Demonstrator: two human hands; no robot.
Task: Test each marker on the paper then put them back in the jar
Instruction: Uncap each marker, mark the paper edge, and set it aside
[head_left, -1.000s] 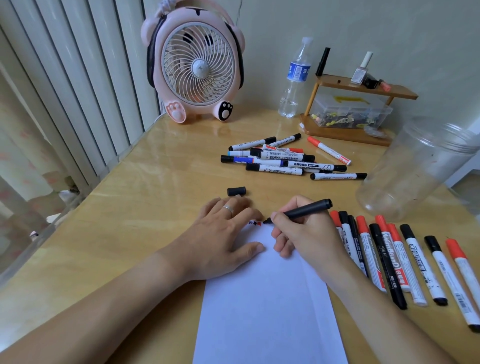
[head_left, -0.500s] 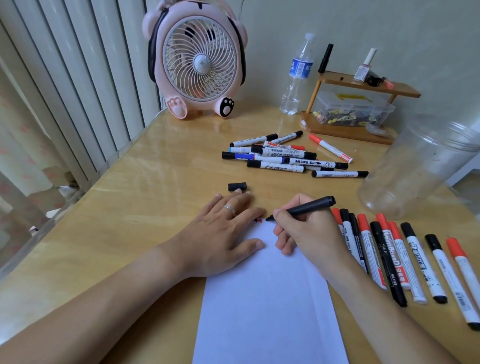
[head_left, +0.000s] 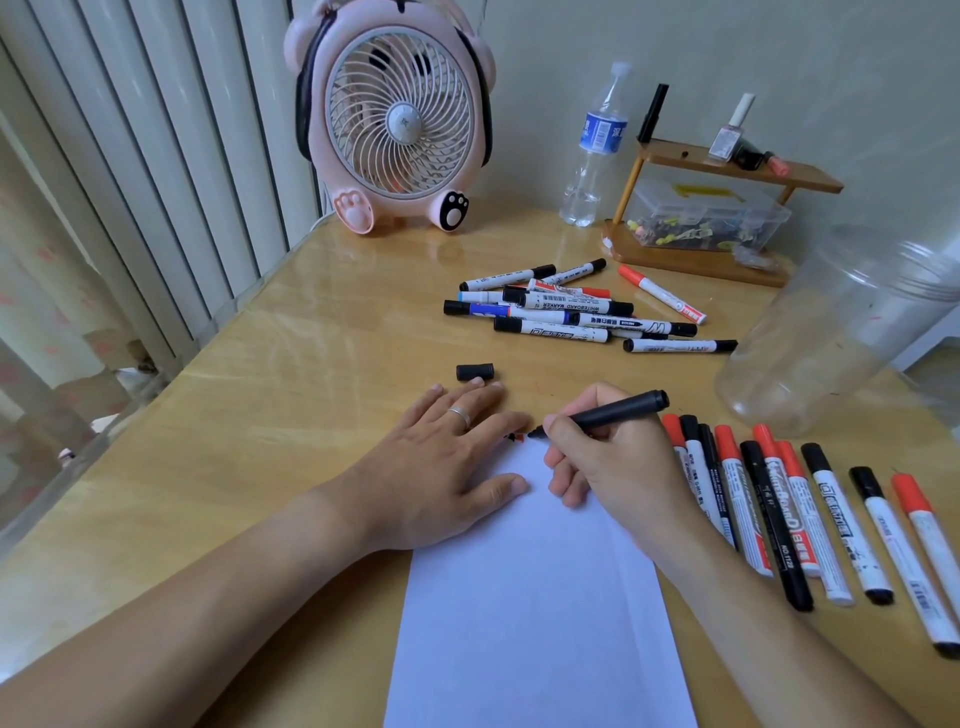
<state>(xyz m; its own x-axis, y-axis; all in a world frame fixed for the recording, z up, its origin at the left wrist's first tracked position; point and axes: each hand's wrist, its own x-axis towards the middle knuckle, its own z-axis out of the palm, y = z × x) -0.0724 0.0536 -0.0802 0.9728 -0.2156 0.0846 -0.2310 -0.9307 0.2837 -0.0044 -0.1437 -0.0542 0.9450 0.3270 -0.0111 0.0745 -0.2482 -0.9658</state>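
White marker with black cap in far heap (head_left: 566, 303): label reads "WHITEBOARD MARKER". White marker with black ends just nearer (head_left: 631, 325): large "W" by cap, smaller print unreadable. Red-capped white marker in near row (head_left: 789, 493): "WhiteBoard" in outlined letters along barrel. All-black marker beside it (head_left: 774, 525): "NO.1122" near lower end. Clear water bottle, blue label (head_left: 601, 132): characters too small to read.

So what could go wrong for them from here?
The marker in the right hand is writing at the very top edge of the paper, so a slip might ink the table. The loose black cap lies beyond the left hand and could roll off.
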